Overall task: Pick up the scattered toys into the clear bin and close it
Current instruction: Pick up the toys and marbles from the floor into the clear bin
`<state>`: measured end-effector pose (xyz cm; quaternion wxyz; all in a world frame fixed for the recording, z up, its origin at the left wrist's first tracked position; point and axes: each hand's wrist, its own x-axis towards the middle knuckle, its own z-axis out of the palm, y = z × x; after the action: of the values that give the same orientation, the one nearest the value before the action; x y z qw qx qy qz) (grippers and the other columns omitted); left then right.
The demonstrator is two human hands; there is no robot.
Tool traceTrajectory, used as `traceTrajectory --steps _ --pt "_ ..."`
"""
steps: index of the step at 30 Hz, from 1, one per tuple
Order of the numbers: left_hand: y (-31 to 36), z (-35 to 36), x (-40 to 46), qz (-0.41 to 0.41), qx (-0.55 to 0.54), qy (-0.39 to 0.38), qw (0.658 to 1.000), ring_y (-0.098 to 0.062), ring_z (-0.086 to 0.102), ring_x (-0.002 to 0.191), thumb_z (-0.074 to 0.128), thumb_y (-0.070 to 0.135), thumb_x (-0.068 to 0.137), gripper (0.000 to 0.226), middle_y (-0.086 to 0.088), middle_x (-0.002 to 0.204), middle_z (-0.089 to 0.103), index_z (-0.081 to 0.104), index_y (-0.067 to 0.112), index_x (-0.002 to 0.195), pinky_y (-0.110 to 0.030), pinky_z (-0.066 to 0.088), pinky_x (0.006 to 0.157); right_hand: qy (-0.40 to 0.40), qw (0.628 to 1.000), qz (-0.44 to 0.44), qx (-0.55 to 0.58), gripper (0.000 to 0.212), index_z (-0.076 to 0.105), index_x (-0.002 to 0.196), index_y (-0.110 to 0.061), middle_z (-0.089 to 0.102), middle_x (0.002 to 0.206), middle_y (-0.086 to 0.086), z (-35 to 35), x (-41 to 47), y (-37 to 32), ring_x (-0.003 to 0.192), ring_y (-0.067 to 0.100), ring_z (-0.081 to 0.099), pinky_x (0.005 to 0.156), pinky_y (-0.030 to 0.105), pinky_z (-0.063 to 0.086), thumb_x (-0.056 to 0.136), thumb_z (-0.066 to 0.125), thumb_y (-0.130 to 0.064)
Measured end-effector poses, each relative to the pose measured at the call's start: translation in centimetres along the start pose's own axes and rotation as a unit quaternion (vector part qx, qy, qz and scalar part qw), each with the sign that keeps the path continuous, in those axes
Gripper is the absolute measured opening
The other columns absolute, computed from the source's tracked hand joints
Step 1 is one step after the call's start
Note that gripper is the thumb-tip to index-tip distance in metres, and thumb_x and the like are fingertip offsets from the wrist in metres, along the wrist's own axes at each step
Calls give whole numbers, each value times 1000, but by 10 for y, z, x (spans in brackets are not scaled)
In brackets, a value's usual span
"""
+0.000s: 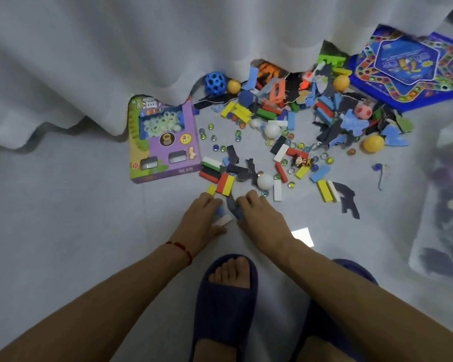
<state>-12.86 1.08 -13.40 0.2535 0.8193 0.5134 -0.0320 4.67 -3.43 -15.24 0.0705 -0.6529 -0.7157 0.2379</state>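
Observation:
Toys lie scattered on the pale floor: coloured domino blocks (224, 182), glass marbles (221, 148), white balls (265, 181), orange balls (374, 143) and dark foam puzzle pieces (349, 199). My left hand (203, 218) is down at the near edge of the pile, its fingers and thumb curled round a white block (224, 220) and a small blue piece (221, 210). My right hand (258, 218) is right beside it, fingers curled on a dark foam piece (232, 208). The clear bin (439, 212) stands blurred at the right edge, with purple toys inside.
A purple toy box (165, 142) lies left of the pile and a blue star-shaped game board (406, 66) at the back right. A white curtain (168, 48) hangs over the far toys. My feet in dark blue slippers (225, 304) stand just behind my hands.

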Motion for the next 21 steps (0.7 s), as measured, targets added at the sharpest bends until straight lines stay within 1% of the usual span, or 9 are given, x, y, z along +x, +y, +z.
traceTrajectory --steps 2,5,8,11,13,15,17,19,21 --pt "-1 1 1 2 14 -7 1000 -21 49 108 79 30 77 61 -8 122 51 54 12 130 -26 42 94 1 1000 19 -14 27 49 120 -16 53 114 4 -2 0 -1 96 22 56 68 34 53 97 56 -29" --pt "-1 2 1 -19 0 -7 1000 -22 49 109 77 27 80 55 -8 121 55 56 11 128 -23 36 92 -19 998 58 -10 20 48 118 -13 56 112 6 -4 1 -6 93 24 60 67 31 46 103 45 -26" --pt "1 3 2 -36 16 5 999 -20 47 107 77 32 79 50 -5 117 56 57 16 121 -23 36 90 -54 994 98 -16 23 47 121 -10 55 115 11 -5 1 -12 92 26 62 66 31 42 102 48 -24" --pt "3 2 5 -44 58 4 997 -19 46 105 75 39 80 47 -2 115 57 58 19 118 -25 40 88 -98 984 148 19 35 45 123 -10 52 117 11 -10 -1 -11 87 25 61 66 31 44 95 60 -24" --pt "6 2 6 -29 71 -11 997 -18 46 104 72 36 84 37 -3 114 56 59 19 114 -23 37 85 -92 986 136 5 34 44 120 -12 51 114 9 -11 -6 -10 77 23 58 63 32 46 93 61 -24" --pt "7 3 5 -19 59 -21 998 -19 48 102 67 29 89 27 -5 112 54 58 15 110 -22 35 81 -74 991 100 -41 24 43 119 -15 56 108 8 -10 -14 -8 73 23 59 60 33 48 99 52 -23" --pt "7 5 4 -13 53 -12 998 -21 50 102 63 27 92 25 -7 113 53 56 13 111 -23 37 81 -60 994 68 -67 20 42 120 -16 59 103 6 -9 -20 -5 72 21 60 60 33 48 102 45 -25" --pt "8 4 2 -24 25 4 999 -22 52 103 62 25 93 26 -9 115 55 55 12 115 -27 41 87 -60 994 54 -67 20 44 118 -15 61 101 5 -13 -24 1 71 19 56 60 31 46 101 46 -25" --pt "9 -1 2 -44 -8 20 999 -24 56 101 61 23 93 27 -10 113 60 53 11 115 -30 45 87 -57 996 58 -28 23 45 116 -15 62 99 4 -18 -28 8 72 19 58 62 33 49 97 52 -28"
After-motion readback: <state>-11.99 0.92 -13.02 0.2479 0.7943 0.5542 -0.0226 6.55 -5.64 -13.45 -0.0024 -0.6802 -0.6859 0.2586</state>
